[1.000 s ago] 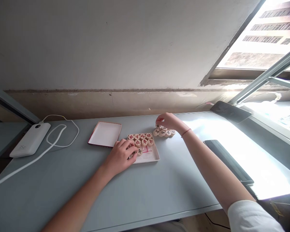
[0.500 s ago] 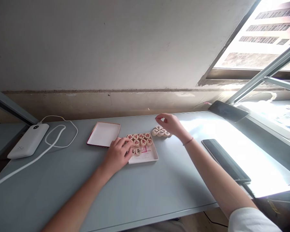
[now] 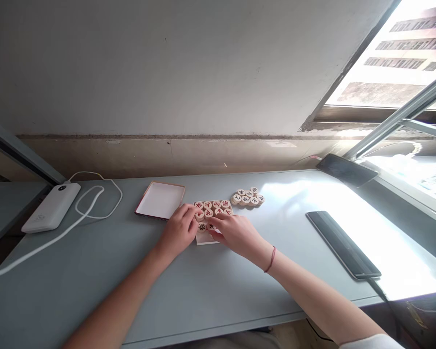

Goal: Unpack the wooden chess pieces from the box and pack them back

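My left hand (image 3: 179,228) is curled at the left side of a shallow white box (image 3: 206,240). Its fingertips and thumb are closed around a round xiangqi piece (image 3: 199,214) in the left column. Over the front right of the box, my right hand (image 3: 236,231) has thumb and fingers round a black-marked xiangqi piece (image 3: 210,226), mostly hidden by the fingers. Rows of red-marked xiangqi pieces (image 3: 217,204) fill the back of the box. Behind and to the right, more black-marked xiangqi pieces (image 3: 246,199) stand in a stacked cluster on the table.
The upturned box lid (image 3: 160,199) lies left of the box. A white power bank (image 3: 51,208) with a looping white cable (image 3: 63,234) is at far left. On the right lie a dark tablet-like device (image 3: 343,245) and a phone (image 3: 347,169). A wall (image 3: 167,87) rises behind.
My right hand has come down from above the black-marked cluster, moving left and toward me, into the box. My left hand stays at the box's left side. The view has shifted slightly.
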Available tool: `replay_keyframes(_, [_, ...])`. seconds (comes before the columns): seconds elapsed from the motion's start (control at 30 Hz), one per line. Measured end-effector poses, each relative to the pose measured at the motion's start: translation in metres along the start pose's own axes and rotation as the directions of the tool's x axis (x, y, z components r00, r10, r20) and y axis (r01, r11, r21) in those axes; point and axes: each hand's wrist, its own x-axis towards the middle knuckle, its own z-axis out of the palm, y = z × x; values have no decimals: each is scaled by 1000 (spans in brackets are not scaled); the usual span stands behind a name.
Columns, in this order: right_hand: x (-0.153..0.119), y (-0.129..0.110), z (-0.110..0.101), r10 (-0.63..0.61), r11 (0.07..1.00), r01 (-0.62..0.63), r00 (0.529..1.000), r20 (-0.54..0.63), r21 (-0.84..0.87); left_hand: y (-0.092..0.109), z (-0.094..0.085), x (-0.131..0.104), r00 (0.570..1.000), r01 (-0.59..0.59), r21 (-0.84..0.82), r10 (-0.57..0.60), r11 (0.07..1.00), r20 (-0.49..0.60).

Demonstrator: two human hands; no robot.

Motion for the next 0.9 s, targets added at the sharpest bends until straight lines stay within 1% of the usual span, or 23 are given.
replay_keyframes(0.13, [-2, 2, -7, -15, 997, 15, 1000, -5, 71, 0, 1, -1, 994, 58, -24, -60, 998, -96])
replay_keyframes(0.2, [-1, 2, -10, -13, 996, 14, 1000, -11, 88, 0, 2, -1, 988, 90, -41, -95, 995, -124])
replay_keyframes(0.33, [3, -2, -11, -37, 998, 37, 999, 10, 60, 1, 3, -2, 987, 104, -53, -110, 993, -115])
replay_keyframes(0.5, [5, -5, -10, 8, 1000, -8, 998, 67, 2, 1, 3, -2, 991, 100, -70, -105, 993, -83])
replay_keyframes(0.6, [5, -6, -11, 28, 999, -26, 994, 106, -19, 0, 2, -1, 992, 89, -62, -94, 994, -82])
replay_keyframes(0.73, [6, -5, -11, 34, 999, -30, 993, 114, -38, -1, -1, 0, 994, 71, -41, -74, 997, -82])
replay_keyframes(0.8, [6, -2, -11, 17, 1000, -15, 993, 115, -18, -2, -2, 1, 995, 59, -35, -61, 998, -82])
replay_keyframes(0.9, [8, 4, -9, -47, 994, 38, 995, 87, 100, -1, -2, 1, 995, 41, -23, -43, 999, -91])
